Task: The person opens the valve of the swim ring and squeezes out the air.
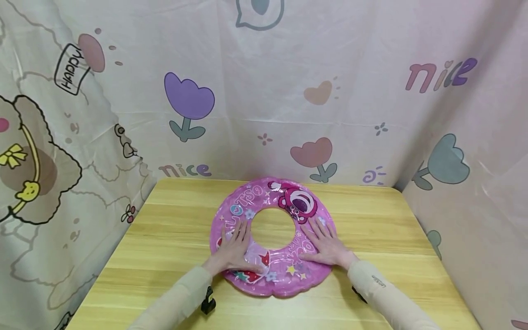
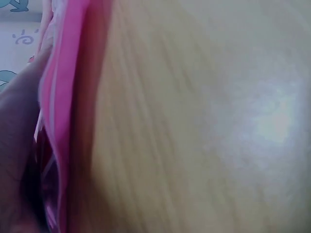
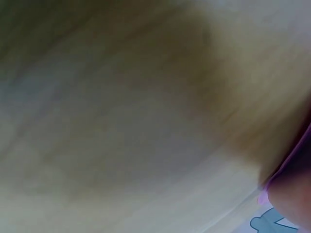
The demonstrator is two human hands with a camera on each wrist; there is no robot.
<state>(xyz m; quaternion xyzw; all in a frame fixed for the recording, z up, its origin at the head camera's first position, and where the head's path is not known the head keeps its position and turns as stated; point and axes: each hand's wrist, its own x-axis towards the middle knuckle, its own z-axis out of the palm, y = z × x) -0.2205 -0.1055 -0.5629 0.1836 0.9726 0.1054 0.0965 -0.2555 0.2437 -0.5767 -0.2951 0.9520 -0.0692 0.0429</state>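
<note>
A pink inflatable swim ring (image 1: 284, 282) lies flat on the wooden table, printed with a bear, strawberries, stars and lettering. My left hand (image 1: 236, 251) rests on its left side with straight, spread fingers. On the ring's right side lies my right hand (image 1: 327, 246), its fingers also spread and pointing up and inward. Table surface shows through the round hole between both hands. In the left wrist view the ring's pink edge (image 2: 63, 97) stands along the hand. The right wrist view catches only a sliver of the ring by the hand (image 3: 294, 199).
The light wooden table (image 1: 165, 229) reaches back to a printed cloth backdrop (image 1: 255, 82) with flowers and words. More printed cloth hangs at the left and right sides. Black wrist devices (image 1: 208, 301) sit under the sleeves.
</note>
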